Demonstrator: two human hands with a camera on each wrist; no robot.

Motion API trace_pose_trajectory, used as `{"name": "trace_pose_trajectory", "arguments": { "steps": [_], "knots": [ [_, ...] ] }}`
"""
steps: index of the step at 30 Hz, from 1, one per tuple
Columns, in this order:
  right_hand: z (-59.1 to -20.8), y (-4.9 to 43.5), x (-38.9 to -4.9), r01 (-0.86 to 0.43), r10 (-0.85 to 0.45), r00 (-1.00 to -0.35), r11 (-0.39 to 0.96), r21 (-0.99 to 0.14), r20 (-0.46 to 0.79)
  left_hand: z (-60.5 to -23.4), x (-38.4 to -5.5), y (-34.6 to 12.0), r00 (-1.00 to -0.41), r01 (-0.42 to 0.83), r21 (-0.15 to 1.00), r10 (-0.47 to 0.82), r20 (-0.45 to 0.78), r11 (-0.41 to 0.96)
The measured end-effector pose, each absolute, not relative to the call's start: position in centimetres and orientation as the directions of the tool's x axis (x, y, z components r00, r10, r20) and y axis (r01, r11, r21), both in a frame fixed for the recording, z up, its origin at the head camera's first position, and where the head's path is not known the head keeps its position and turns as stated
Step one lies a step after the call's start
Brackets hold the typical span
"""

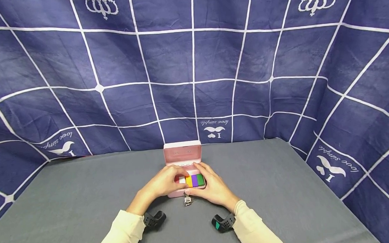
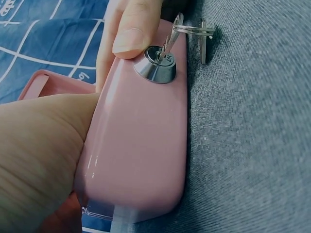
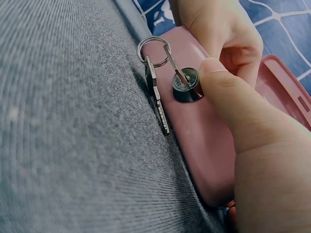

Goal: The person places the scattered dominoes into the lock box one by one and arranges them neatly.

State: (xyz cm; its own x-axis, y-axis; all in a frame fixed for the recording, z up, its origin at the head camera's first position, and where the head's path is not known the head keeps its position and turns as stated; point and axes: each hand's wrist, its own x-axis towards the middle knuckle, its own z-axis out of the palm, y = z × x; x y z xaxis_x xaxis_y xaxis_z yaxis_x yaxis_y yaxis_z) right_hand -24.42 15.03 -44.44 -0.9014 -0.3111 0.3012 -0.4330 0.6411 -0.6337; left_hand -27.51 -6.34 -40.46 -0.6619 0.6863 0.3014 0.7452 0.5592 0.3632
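Note:
A pink lockable cash box (image 1: 176,193) stands on the table with its lid (image 1: 183,152) raised. Inside it, red, white (image 1: 182,180), yellow (image 1: 189,181), purple (image 1: 194,180) and green (image 1: 200,179) blocks sit side by side. My left hand (image 1: 166,180) reaches in from the left, thumb and fingertips pinching the yellow block at its front and back edges. Around the box's right part, my right hand (image 1: 214,188) grips, its thumb on the front beside the round lock (image 3: 186,85) and its fingers towards the back wall. A key stands in the lock.
From the key's ring hangs a second key (image 3: 156,94), in front of the box. Grey cloth covers the table (image 1: 267,191). Behind it hangs a blue curtain (image 1: 217,61) with white lines. Black straps (image 1: 153,219) are on both wrists.

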Motion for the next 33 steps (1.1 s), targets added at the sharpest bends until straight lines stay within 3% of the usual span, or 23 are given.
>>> {"name": "trace_pose_trajectory", "arguments": {
  "steps": [20, 33],
  "knots": [
    [-44.9, 14.7, -24.1, -0.433, -0.304, -0.901, 0.629, -0.645, 0.308, -40.9, -27.1, -6.4, -0.704, 0.705, 0.384, 0.656, 0.273, 0.597],
    [-44.9, 14.7, -24.4, -0.442, -0.301, -0.897, 0.613, -0.655, 0.324, -40.9, -27.3, -6.5, -0.679, 0.732, 0.367, 0.660, 0.321, 0.574]
  ]
}}
